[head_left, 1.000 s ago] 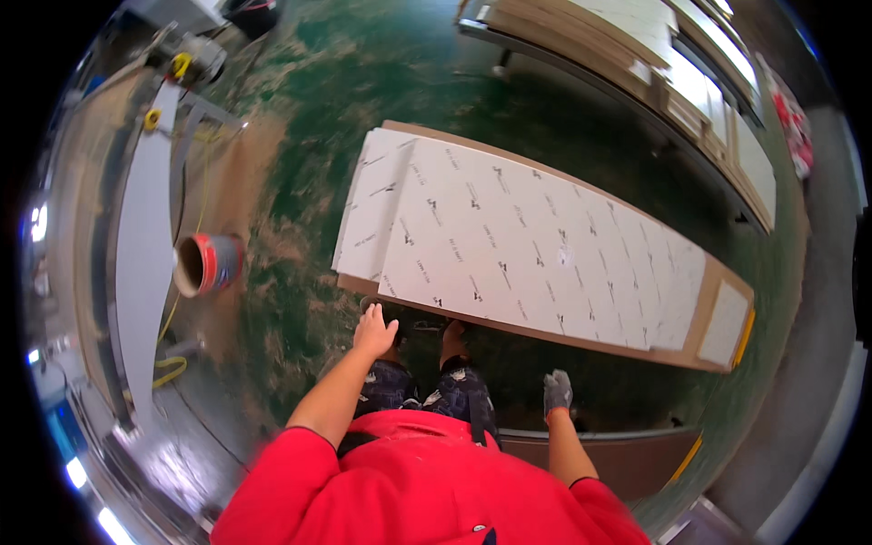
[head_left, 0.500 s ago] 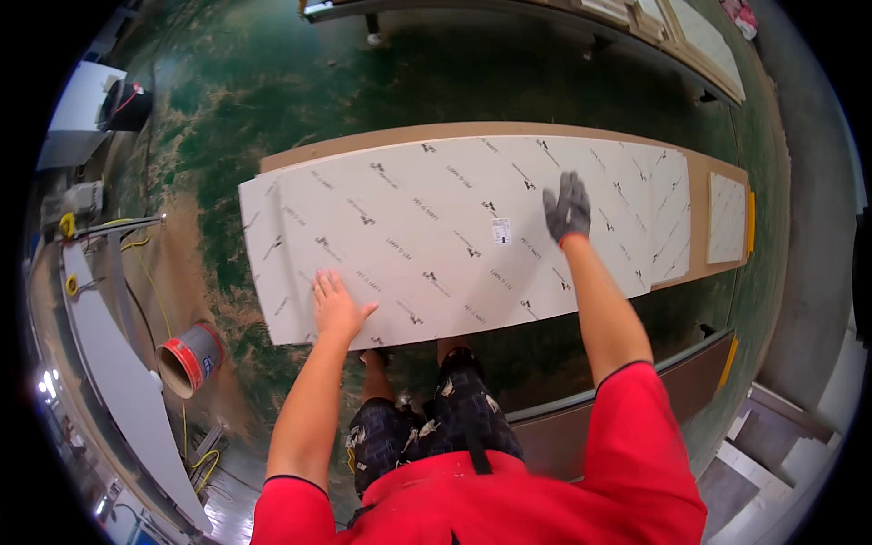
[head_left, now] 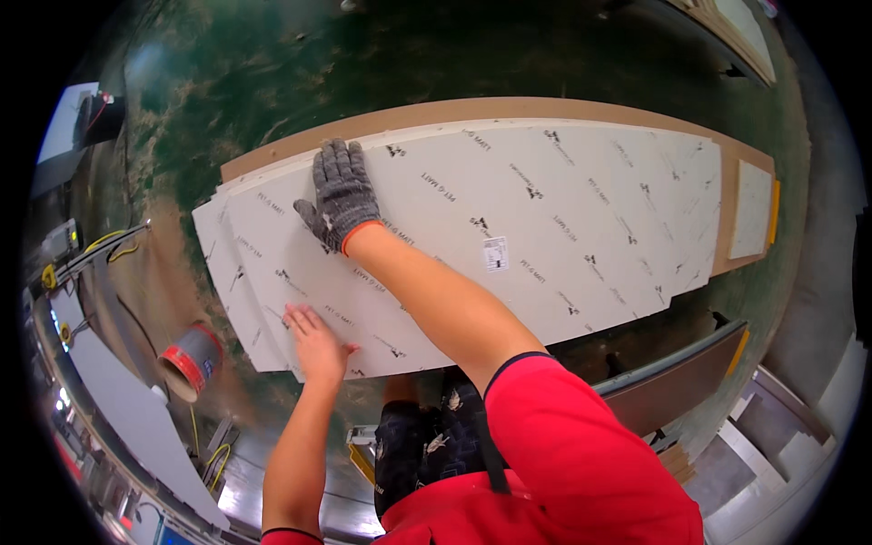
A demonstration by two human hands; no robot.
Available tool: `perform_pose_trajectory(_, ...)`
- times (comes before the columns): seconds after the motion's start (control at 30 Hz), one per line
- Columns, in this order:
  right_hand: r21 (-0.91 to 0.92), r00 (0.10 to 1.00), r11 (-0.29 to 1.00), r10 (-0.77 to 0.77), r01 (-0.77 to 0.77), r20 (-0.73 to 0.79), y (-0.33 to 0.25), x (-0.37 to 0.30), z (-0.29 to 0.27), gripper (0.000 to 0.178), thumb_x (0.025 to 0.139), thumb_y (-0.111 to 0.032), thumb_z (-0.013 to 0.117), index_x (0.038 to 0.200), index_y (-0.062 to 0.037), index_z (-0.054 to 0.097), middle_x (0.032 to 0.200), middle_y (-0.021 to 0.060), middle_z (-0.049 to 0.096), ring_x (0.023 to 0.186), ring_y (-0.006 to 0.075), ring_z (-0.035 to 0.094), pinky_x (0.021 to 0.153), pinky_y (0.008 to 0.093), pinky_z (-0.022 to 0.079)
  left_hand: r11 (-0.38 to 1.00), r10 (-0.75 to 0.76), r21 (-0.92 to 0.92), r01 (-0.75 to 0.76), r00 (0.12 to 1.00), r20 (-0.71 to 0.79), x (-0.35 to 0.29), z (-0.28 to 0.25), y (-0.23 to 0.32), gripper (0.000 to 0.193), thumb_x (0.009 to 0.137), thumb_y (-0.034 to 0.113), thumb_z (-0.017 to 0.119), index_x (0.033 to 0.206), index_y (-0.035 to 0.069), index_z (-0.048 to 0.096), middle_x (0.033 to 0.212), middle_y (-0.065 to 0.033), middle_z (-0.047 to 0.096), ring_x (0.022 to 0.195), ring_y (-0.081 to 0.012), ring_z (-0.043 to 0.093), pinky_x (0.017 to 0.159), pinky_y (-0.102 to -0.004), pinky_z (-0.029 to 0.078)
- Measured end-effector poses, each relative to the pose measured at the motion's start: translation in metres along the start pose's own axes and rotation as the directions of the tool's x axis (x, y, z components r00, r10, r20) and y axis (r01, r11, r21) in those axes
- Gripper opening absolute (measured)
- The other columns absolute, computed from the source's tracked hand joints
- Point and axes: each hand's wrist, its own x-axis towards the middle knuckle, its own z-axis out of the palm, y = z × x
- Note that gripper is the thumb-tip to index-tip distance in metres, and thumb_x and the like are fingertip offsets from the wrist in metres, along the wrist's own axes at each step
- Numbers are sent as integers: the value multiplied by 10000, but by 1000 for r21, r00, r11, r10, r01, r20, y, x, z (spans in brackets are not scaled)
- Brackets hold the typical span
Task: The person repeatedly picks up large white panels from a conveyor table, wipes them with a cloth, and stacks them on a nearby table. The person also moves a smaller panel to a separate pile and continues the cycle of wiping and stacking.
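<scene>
A long white panel (head_left: 427, 182) with printed dark marks and a small white label (head_left: 496, 254) lies flat in front of me. It rests on a similar white panel (head_left: 222, 250), whose edge shows past it on the left. Beneath both is a wider brown board (head_left: 409, 115). My left hand (head_left: 315, 345), bare, lies on the near left part of the top panel with its fingers stretched out. In a grey knit glove with an orange cuff, my right hand (head_left: 343, 193) reaches across to the far left part, flat with fingers extended.
A smaller white piece (head_left: 751, 211) lies at the brown board's right end. Near right stands a low rack with a dark brown board (head_left: 681, 377). An orange-and-grey bucket (head_left: 191, 361) lies at left, near yellow cables (head_left: 218, 463) and a long grey surface (head_left: 136, 409).
My right hand has crossed from the panel's right half to its far left part. The top panel now sits further right over the one beneath, exposing more of it at the left.
</scene>
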Motion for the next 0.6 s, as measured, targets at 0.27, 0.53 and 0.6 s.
perform_pose_trajectory(0.27, -495, 965, 836, 144, -236, -217, 229, -91, -131, 604, 996, -375, 407, 1461, 10, 395, 1546, 214, 333, 1455, 335, 273, 1211, 466, 165, 999, -15, 50, 14, 1000, 10, 3, 5, -3, 1332, 614, 586, 817, 1472, -166, 129, 1551, -373, 116, 1462, -482, 137, 1209, -418, 208)
perform_pose_trajectory(0.53, -773, 808, 269, 340, -574, -481, 448, -189, -335, 462, 1014, -380, 376, 1287, -94, 615, 1348, 219, 570, 1264, 375, 534, 1085, 446, 399, 993, 12, 122, -11, 1000, -13, 5, 5, 2, 1338, 613, 632, 790, 1480, -157, 146, 1553, -365, 134, 1468, -478, 116, 1223, -449, 153)
perform_pose_trajectory(0.6, -613, 829, 558, 403, -559, -388, 398, -150, -262, 426, 1022, -280, 395, 1296, -8, 576, 1434, 221, 490, 1359, 341, 436, 1141, 415, 336, 998, -15, 65, 15, 1000, 12, 5, 1, 4, 1327, 611, 596, 816, 1483, -150, 149, 1563, -351, 126, 1468, -476, 121, 1209, -416, 211)
